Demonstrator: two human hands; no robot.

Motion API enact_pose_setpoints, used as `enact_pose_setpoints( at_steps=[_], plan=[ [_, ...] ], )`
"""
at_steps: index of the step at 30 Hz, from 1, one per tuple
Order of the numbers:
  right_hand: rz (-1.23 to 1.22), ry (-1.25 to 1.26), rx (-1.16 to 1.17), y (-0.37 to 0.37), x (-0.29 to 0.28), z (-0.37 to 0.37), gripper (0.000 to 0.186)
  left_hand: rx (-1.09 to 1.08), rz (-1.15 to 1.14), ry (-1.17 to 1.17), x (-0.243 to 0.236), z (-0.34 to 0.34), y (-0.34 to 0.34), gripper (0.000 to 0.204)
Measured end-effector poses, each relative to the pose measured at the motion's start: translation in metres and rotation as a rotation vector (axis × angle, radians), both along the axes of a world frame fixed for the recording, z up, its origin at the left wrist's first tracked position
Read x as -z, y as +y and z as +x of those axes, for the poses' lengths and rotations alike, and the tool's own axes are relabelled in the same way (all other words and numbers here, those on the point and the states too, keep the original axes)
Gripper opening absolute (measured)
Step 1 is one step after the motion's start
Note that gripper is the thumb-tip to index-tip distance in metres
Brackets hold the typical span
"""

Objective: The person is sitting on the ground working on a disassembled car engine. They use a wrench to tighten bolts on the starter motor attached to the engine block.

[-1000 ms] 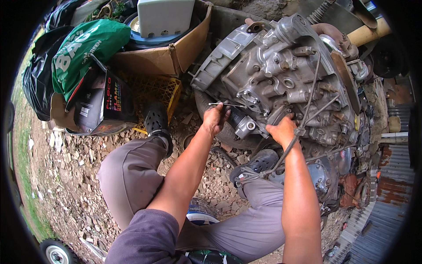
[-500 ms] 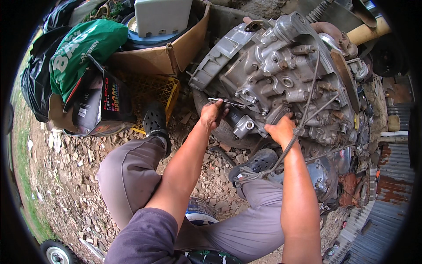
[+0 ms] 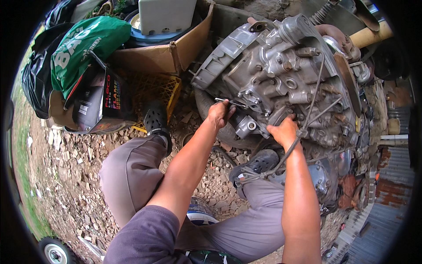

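Between the forearms [image 3: 191, 158], room is left over the gravel [image 3: 215, 176], though it is bounded on the right by the right shoe [image 3: 265, 160] and ahead by the cylinder [image 3: 246, 126]. The left hand [image 3: 221, 114] can be reached from the left, through the gap bordered by the crate [image 3: 170, 94] and the left shoe [image 3: 156, 116]. Beyond its fingers, passage is blocked by the casing [image 3: 246, 70]. The right hand [image 3: 283, 131] is hemmed in by the casing ahead and, on its right, by the cable [image 3: 314, 97], by which the wrist is crossed.
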State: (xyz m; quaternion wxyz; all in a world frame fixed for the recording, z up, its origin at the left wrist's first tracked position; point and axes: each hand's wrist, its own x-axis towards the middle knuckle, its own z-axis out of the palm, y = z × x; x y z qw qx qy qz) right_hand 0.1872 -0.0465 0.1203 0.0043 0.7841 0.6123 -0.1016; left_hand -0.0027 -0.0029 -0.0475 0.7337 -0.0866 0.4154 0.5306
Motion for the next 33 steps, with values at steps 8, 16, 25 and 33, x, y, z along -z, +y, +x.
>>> enact_pose_setpoints(
  at_steps=[8, 16, 25, 33],
  plan=[
    [-0.034, 0.01, 0.008, 0.002, -0.002, 0.0, 0.094, 0.008, 0.12, 0.027, -0.012, -0.006, 0.005, 0.024],
    [0.018, -0.024, -0.008, 0.002, 0.006, 0.005, 0.091, -0.111, 0.164, 0.067, -0.022, 0.006, -0.014, 0.027],
    [-0.021, 0.003, 0.009, 0.0, -0.004, -0.001, 0.088, -0.148, 0.694, 1.519, -0.078, 0.024, -0.043, 0.029],
    [-0.022, 0.019, 0.014, -0.001, -0.011, -0.007, 0.092, -0.018, 1.343, 1.766, -0.066, 0.046, -0.078, 0.03]
  ],
)
